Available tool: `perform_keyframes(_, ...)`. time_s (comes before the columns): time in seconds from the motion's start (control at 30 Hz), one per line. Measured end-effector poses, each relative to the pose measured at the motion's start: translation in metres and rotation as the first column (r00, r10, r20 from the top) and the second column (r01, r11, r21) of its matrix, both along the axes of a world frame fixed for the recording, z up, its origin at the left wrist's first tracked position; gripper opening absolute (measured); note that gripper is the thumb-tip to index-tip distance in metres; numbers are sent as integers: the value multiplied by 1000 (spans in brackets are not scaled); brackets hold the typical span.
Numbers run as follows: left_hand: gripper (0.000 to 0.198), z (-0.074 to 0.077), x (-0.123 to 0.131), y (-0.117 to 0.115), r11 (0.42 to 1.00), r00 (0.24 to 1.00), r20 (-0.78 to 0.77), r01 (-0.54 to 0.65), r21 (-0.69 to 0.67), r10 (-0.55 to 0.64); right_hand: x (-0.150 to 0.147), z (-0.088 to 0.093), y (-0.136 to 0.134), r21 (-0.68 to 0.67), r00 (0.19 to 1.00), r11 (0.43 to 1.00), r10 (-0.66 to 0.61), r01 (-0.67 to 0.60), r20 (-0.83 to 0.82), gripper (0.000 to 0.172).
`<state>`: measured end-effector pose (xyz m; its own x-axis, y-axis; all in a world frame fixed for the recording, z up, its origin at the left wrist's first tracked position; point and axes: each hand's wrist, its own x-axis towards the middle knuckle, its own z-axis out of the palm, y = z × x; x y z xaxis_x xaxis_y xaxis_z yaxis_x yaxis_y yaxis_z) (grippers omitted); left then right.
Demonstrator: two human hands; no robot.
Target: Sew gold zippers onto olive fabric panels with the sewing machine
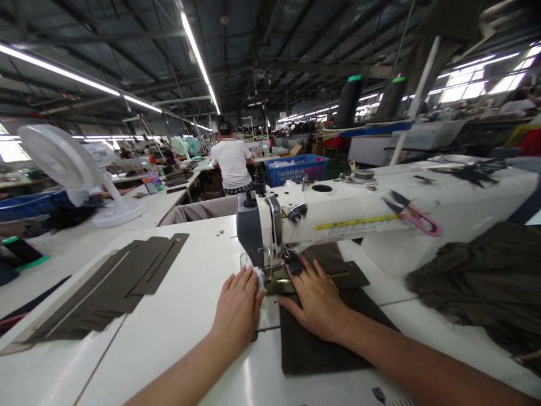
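Observation:
A white industrial sewing machine [338, 217] stands on the white table [181, 316]. A dark olive fabric piece [313, 349] lies under its needle and presser foot [274, 270]. My right hand [316, 301] lies flat on that fabric just right of the needle, fingers stretched forward. My left hand [239, 307] rests on the table left of the presser foot, its fingers together and reaching to the fabric's edge. Neither hand grips anything.
A stack of cut olive strips [110, 287] lies at the left. Crumpled dark fabric [482, 282] is heaped at the right. Pink-handled thread snips [416, 217] rest on the machine arm. A white fan [76, 169] stands at back left, and a person in a white shirt [232, 163] sits beyond.

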<state>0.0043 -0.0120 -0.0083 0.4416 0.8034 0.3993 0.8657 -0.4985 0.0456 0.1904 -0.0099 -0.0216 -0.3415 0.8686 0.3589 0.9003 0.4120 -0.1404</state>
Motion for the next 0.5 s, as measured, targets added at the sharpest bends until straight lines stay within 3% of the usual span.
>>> perform_keyframes(0.13, 45, 1, 5, -29, 997, 994, -111, -1, -81, -8, 9, -5, -37, -14, 999, 999, -47, 47, 25, 73)
perform_keyframes(0.27, 42, 0, 12, -62, 981, 996, -22, 85, -173, -90, 13, -9, -76, 1, 998, 998, -59, 59, 30, 76)
perform_keyframes(0.33, 39, 1, 16, -75, 967, 986, 134, 129, -220, -101, 14, -11, -93, 32, 997, 997, -69, 68, 28, 76)
perform_keyframes(0.4, 38, 4, 21, -86, 937, 922, 377, 202, -285, -84, 12, -14, -107, 79, 997, 994, -75, 73, 30, 76)
perform_keyframes(0.5, 37, 7, 29, -101, 847, 695, 715, 331, -415, 79, 3, -17, -125, 200, 998, 979, -40, 29, 49, 71)
